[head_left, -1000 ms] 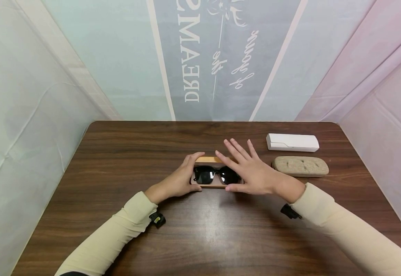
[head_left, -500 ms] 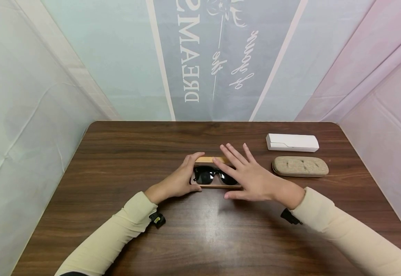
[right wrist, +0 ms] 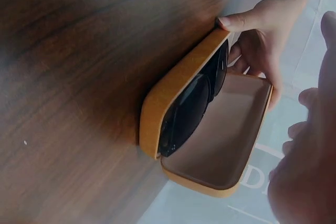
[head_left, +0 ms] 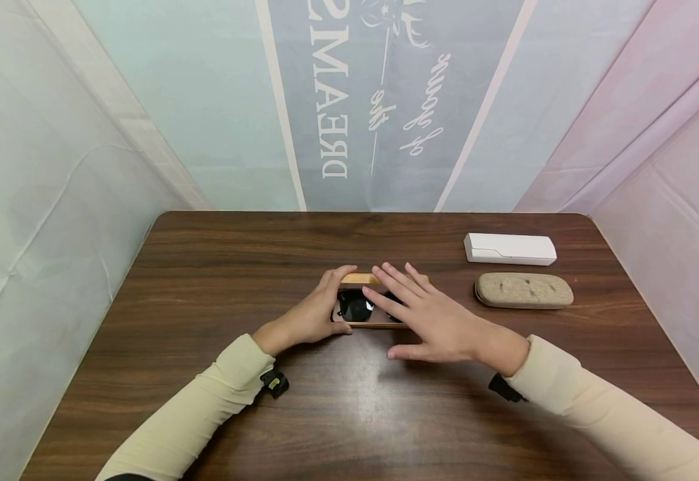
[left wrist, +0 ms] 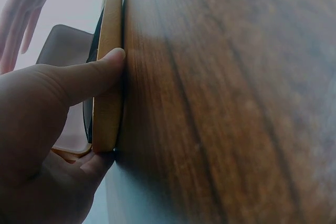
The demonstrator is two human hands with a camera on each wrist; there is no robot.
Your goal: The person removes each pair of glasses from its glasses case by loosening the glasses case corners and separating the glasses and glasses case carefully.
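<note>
A tan glasses case (head_left: 358,277) stands open on the wooden table, its lid (right wrist: 223,135) raised at the far side and lined in grey-brown. Dark sunglasses (head_left: 355,306) lie folded inside the base. My left hand (head_left: 309,312) grips the case's left end, thumb on the near wall and fingers round the back, as the left wrist view also shows. Above the case's right half, my right hand (head_left: 442,322) is spread with straight fingers, hiding the right lens and that end. In the right wrist view it looks apart from the case.
At the right of the table (head_left: 235,267) lie a white oblong case (head_left: 510,248) and, nearer, a beige textured glasses case (head_left: 525,290), both closed. A printed cloth (head_left: 355,100) hangs behind the far edge.
My right hand has shifted left and slightly nearer to me over the case, covering more of the right lens. The left hand, case and sunglasses have stayed put.
</note>
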